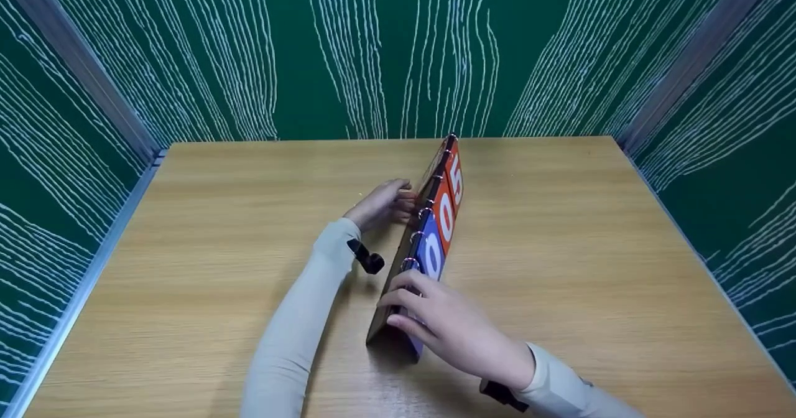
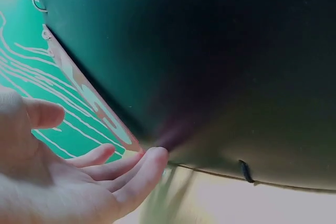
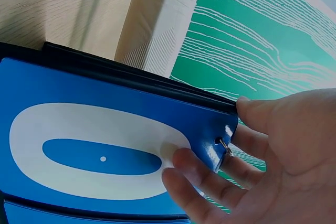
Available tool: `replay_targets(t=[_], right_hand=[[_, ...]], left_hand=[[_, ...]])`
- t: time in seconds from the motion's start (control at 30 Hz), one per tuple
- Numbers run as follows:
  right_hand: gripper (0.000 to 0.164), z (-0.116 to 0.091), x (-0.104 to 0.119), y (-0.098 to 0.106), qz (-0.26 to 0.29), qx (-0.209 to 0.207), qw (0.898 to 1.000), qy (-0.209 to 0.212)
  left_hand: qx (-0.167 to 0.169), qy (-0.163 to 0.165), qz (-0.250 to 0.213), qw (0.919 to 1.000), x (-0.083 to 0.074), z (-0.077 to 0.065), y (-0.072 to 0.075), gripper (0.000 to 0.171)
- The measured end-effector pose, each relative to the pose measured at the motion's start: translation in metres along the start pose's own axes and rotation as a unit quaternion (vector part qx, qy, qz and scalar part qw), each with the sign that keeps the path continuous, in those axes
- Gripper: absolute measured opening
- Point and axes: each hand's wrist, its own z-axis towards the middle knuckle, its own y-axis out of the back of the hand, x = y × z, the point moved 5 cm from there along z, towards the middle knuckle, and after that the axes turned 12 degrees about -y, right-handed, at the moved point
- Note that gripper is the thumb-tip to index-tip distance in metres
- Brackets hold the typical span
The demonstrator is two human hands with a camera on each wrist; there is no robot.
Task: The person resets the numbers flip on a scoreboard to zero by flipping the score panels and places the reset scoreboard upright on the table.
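A tabletop flip scoreboard (image 1: 404,237) stands on the table like a tent, its ridge running away from me. Ringed number cards hang on its right side: a red 5 (image 1: 456,178), a red 0 (image 1: 445,217) and a blue 0 (image 1: 431,253). My right hand (image 1: 451,318) grips the near end, fingers over the ridge; in the right wrist view fingertips lie by another blue 0 card (image 3: 105,153). On the left, my left hand (image 1: 387,203) reaches beside the dark back panel (image 2: 210,77), its fingers extended and fingertips at the panel's edge.
Under the scoreboard lies a wood-grain table (image 1: 597,250). Green walls (image 1: 404,51) with wavy white lines stand at the back and both sides, with metal posts (image 1: 684,63) in the corners. A small black camera (image 1: 367,257) sits on the left wrist.
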Motion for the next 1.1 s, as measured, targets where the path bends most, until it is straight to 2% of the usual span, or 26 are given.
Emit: replay_targets(t=[0.27, 0.47, 0.63, 0.77, 0.97, 1.1], right_hand=[[0.022, 0.0, 0.0, -0.001, 0.001, -0.004, 1.0, -0.002], [0.022, -0.001, 0.0, 0.0, 0.002, -0.001, 1.0, -0.003], [0.023, 0.0, 0.0, 0.0, 0.003, 0.006, 1.0, -0.006], [0.022, 0.0, 0.0, 0.0, 0.002, 0.004, 1.0, -0.003], [0.02, -0.001, 0.0, 0.0, 0.004, -0.015, 1.0, 0.019], [0.019, -0.001, 0.0, 0.0, 0.003, -0.023, 0.999, 0.026]], left_hand=[[-0.027, 0.004, -0.028, 0.9992, 0.002, 0.004, -0.002, 0.055], [-0.039, -0.02, -0.065, 0.9969, 0.003, 0.007, -0.002, 0.049], [-0.047, -0.037, -0.066, 0.9961, 0.003, 0.006, 0.001, 0.049], [-0.075, -0.039, -0.06, 0.9946, 0.004, 0.006, 0.004, 0.048], [-0.122, -0.041, -0.022, 0.9914, 0.004, 0.004, 0.01, 0.045], [-0.141, -0.043, -0.035, 0.9884, 0.005, 0.002, 0.015, 0.046]])
